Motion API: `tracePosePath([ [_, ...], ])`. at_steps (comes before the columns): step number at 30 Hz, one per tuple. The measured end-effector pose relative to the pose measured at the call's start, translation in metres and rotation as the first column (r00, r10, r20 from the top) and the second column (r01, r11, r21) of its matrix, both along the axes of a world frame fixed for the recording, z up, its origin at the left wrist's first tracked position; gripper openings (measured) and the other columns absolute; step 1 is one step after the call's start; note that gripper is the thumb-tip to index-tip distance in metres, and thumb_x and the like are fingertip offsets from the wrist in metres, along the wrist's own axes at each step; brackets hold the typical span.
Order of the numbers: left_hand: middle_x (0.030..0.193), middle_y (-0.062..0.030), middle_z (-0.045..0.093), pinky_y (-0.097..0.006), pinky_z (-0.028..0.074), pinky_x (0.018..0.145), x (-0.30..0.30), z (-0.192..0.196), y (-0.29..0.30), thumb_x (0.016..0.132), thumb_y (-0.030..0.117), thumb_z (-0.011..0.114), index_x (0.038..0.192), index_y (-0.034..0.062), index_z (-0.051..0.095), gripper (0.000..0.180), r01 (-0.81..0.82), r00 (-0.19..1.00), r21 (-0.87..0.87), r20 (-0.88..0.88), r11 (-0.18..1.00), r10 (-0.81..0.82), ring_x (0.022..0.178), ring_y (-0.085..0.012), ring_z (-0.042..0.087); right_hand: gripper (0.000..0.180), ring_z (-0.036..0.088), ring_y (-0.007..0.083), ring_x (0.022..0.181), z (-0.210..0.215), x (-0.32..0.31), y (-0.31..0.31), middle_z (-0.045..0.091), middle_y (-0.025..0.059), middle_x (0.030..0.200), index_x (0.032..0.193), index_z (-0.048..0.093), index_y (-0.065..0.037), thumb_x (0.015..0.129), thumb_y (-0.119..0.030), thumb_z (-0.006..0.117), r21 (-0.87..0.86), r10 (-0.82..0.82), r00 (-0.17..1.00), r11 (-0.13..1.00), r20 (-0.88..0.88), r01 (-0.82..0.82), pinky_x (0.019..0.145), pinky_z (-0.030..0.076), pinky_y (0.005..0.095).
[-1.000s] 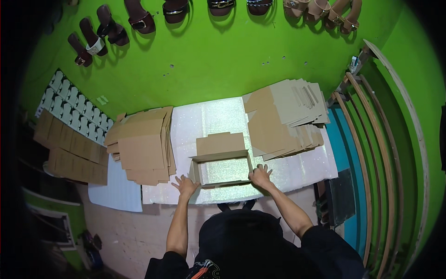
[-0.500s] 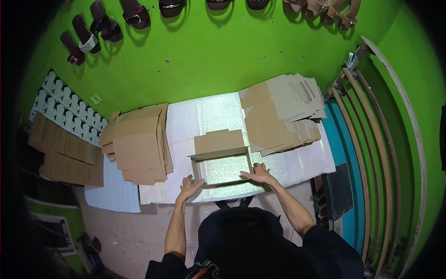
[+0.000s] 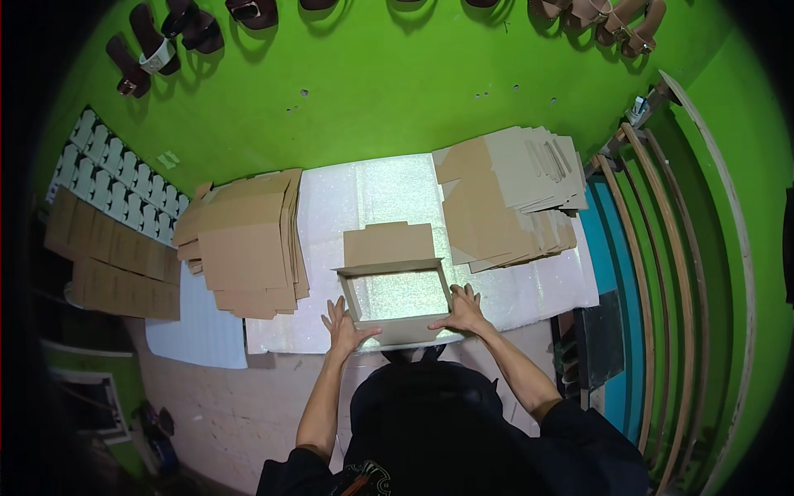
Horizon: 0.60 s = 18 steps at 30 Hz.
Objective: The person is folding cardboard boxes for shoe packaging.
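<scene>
Cardboard box (image 3: 404,331): prob light, stiffish, creases easy. Best hold: front corners, where left hand (image 3: 343,336) and right hand (image 3: 466,316) rest, fingers spread apart.

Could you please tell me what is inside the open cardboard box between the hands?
Inside the cardboard box, only a pale, shimmering surface shows, matching the table covering. Whatever lies directly beneath its cardboard is covered and cannot be seen.

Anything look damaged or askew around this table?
The cardboard box seems bottomless: glittery table cover shows inside it. Small dark holes mar the green wall. The right cardboard stack looks askew, its sheets fanned unevenly.
</scene>
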<state>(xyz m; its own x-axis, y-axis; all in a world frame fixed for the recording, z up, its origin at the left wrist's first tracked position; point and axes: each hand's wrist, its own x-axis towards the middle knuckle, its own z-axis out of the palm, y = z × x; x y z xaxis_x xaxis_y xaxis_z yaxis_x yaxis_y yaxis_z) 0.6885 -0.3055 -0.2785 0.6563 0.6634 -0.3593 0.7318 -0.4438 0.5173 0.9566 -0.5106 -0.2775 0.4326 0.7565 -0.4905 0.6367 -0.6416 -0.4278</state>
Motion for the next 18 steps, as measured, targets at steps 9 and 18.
tracePosePath([
  [9, 0.16, -0.0285, 0.025, -0.076, 0.008, 0.113, 0.009, -0.002, 0.01, 0.07, 0.07, 0.077, 0.131, -0.0116, 0.058, 0.104, 0.036, 0.997, 0.049, -0.072, 0.998, -0.033, 0.151, -0.051, 0.004, 0.124, 0.019, 0.0524, 0.147, 0.002, 0.001, -0.002, 0.036, 0.0312, 0.152, 0.13, 0.053, 0.018, 0.052, -0.073, 0.085, 0.05, -0.035, 0.999, 0.998, -0.034, 0.036, 0.112, 0.018, 0.0759],
  [18, 0.155, -0.0289, 0.033, -0.076, 0.007, 0.113, 0.013, -0.014, 0.004, 0.089, 0.026, 0.06, 0.102, -0.0116, 0.07, 0.041, -0.081, 0.996, 0.149, -0.024, 0.986, 0.085, 0.148, -0.0533, 0.014, 0.049, 0.035, 0.0459, 0.138, -0.009, 0.007, 0.001, 0.052, 0.0217, 0.141, 0.117, 0.065, 0.009, 0.101, -0.036, 0.052, 0.156, -0.106, 0.984, 0.984, 0.142, 0.084, 0.108, 0.025, 0.0735],
])
